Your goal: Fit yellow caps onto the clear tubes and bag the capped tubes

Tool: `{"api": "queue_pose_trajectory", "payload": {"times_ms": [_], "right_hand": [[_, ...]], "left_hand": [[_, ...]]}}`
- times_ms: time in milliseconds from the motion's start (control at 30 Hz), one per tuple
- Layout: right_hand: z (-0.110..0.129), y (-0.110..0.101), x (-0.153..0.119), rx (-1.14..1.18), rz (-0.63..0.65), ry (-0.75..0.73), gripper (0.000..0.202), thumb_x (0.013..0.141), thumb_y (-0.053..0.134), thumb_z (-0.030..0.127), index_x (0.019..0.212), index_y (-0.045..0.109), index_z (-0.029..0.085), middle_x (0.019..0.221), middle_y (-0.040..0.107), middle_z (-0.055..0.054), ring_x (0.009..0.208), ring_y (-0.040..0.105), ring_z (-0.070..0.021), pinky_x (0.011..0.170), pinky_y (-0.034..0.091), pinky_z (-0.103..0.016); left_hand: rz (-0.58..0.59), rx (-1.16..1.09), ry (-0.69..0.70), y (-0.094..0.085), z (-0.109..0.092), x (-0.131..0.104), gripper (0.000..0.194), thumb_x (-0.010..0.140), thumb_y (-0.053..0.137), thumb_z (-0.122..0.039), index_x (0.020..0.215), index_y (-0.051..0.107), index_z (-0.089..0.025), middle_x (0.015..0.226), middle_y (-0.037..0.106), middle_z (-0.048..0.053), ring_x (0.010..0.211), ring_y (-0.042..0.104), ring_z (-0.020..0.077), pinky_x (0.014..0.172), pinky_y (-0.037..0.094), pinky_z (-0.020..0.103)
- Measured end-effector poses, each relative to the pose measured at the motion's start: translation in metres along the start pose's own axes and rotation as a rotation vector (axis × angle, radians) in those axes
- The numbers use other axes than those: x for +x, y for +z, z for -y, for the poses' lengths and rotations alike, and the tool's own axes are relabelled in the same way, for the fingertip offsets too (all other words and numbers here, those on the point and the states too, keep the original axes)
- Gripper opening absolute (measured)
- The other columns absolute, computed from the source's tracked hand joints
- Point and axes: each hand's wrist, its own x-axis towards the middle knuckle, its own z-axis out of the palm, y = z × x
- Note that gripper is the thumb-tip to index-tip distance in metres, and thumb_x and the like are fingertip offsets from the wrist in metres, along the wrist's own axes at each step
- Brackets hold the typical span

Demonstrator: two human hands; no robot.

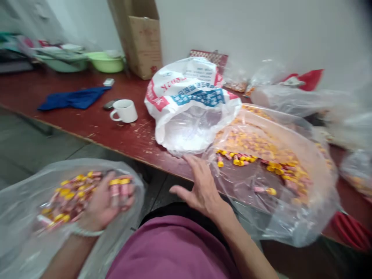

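My left hand (pixel 106 201) is over a clear plastic bag (pixel 26 193) at the lower left, its fingers curled around a few small pink tubes with yellow caps (pixel 119 188). Inside that bag lies a pile of the same yellow-capped tubes (pixel 69 193). My right hand (pixel 200 186) is empty at the table's front edge, fingers spread, just below the opening of a white printed bag (pixel 188 97). To its right, a large clear bag (pixel 308 228) on the table holds many more yellow-capped tubes (pixel 290 170), with one tube (pixel 265 190) lying apart.
On the dark red table (pixel 95 131) stand a white mug (pixel 124 111), a blue cloth (pixel 74 99), a cardboard box (pixel 145 46) and a light green basin (pixel 106 62). More plastic bags (pixel 293 97) lie at the back right, near a red patterned clipboard (pixel 213 58).
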Motion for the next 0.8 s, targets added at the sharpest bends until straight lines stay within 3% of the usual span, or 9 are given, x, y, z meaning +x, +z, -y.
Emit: {"api": "queue_pose_trajectory", "payload": {"times_ms": [33, 100, 233, 300, 433, 533, 633, 733, 800], "right_hand": [[0.014, 0.011, 0.000, 0.011, 0.057, -0.056, 0.086, 0.072, 0.066, 0.057, 0.138, 0.031, 0.014, 0.135, 0.045, -0.016, 0.123, 0.041, -0.0293, 0.102, 0.036, -0.047], [0.031, 0.029, -0.003, 0.032, 0.130, -0.111, 0.098, 0.067, 0.066, 0.064, 0.140, 0.026, 0.013, 0.137, 0.042, -0.018, 0.123, 0.040, -0.0317, 0.100, 0.036, -0.049], [0.030, 0.049, -0.012, 0.109, 0.198, -0.128, 0.085, 0.070, 0.066, 0.059, 0.135, 0.033, 0.014, 0.130, 0.049, -0.017, 0.117, 0.046, -0.0301, 0.096, 0.040, -0.047], [0.026, 0.049, -0.013, 0.151, 0.228, -0.125, 0.077, 0.071, 0.067, 0.057, 0.130, 0.038, 0.017, 0.128, 0.050, -0.016, 0.116, 0.048, -0.0283, 0.095, 0.042, -0.045], [0.026, 0.049, -0.008, 0.182, 0.267, -0.110, 0.082, 0.067, 0.070, 0.057, 0.131, 0.037, 0.017, 0.131, 0.048, -0.016, 0.118, 0.046, -0.0285, 0.097, 0.041, -0.046], [0.028, 0.055, -0.004, 0.188, 0.338, -0.131, 0.086, 0.064, 0.072, 0.058, 0.131, 0.037, 0.017, 0.132, 0.047, -0.016, 0.117, 0.047, -0.0294, 0.097, 0.042, -0.048], [0.021, 0.056, 0.002, 0.214, 0.355, -0.163, 0.091, 0.061, 0.073, 0.060, 0.132, 0.035, 0.017, 0.133, 0.044, -0.017, 0.119, 0.046, -0.0296, 0.097, 0.043, -0.046], [-0.001, 0.046, 0.018, 0.170, 0.266, -0.099, 0.069, 0.074, 0.067, 0.051, 0.130, 0.040, 0.019, 0.131, 0.047, -0.015, 0.120, 0.047, -0.0260, 0.098, 0.043, -0.042], [-0.024, 0.035, 0.035, 0.029, 0.183, 0.009, 0.048, 0.084, 0.059, 0.040, 0.125, 0.046, 0.020, 0.123, 0.053, -0.013, 0.114, 0.051, -0.0239, 0.095, 0.045, -0.041]], "left_hand": [[0.126, -0.028, -0.040, 0.012, 0.010, 0.004, 0.038, 0.091, 0.030, -0.038, 0.084, 0.058, -0.014, 0.054, 0.059, 0.004, 0.039, 0.052, 0.0172, 0.037, 0.041, 0.028], [0.253, -0.135, -0.120, 0.035, 0.028, 0.012, 0.036, 0.089, 0.034, -0.040, 0.085, 0.059, -0.014, 0.055, 0.058, 0.006, 0.042, 0.054, 0.0186, 0.039, 0.044, 0.030], [0.238, -0.258, -0.237, 0.060, 0.047, 0.017, 0.037, 0.085, 0.035, -0.039, 0.070, 0.058, -0.013, 0.052, 0.057, 0.007, 0.040, 0.052, 0.0165, 0.039, 0.043, 0.027], [0.225, -0.271, -0.273, 0.064, 0.049, 0.017, 0.040, 0.082, 0.033, -0.039, 0.062, 0.055, -0.013, 0.048, 0.054, 0.007, 0.037, 0.050, 0.0155, 0.036, 0.040, 0.025], [0.259, -0.256, -0.312, 0.064, 0.049, 0.017, 0.044, 0.080, 0.030, -0.041, 0.055, 0.053, -0.012, 0.045, 0.052, 0.008, 0.033, 0.048, 0.0151, 0.033, 0.036, 0.024], [0.253, -0.272, -0.312, 0.061, 0.048, 0.019, 0.043, 0.081, 0.031, -0.041, 0.056, 0.052, -0.013, 0.046, 0.053, 0.007, 0.033, 0.047, 0.0140, 0.034, 0.036, 0.023], [0.249, -0.274, -0.229, 0.048, 0.041, 0.021, 0.033, 0.082, 0.040, -0.040, 0.070, 0.056, -0.015, 0.051, 0.056, 0.004, 0.036, 0.048, 0.0142, 0.034, 0.036, 0.023], [0.156, -0.164, -0.020, 0.018, 0.020, 0.021, 0.025, 0.081, 0.047, -0.040, 0.084, 0.057, -0.018, 0.053, 0.056, 0.000, 0.035, 0.045, 0.0134, 0.034, 0.033, 0.023], [-0.026, -0.054, 0.232, -0.012, 0.001, 0.020, 0.018, 0.079, 0.050, -0.034, 0.082, 0.056, -0.017, 0.053, 0.054, -0.002, 0.038, 0.045, 0.0116, 0.036, 0.032, 0.021]]}}
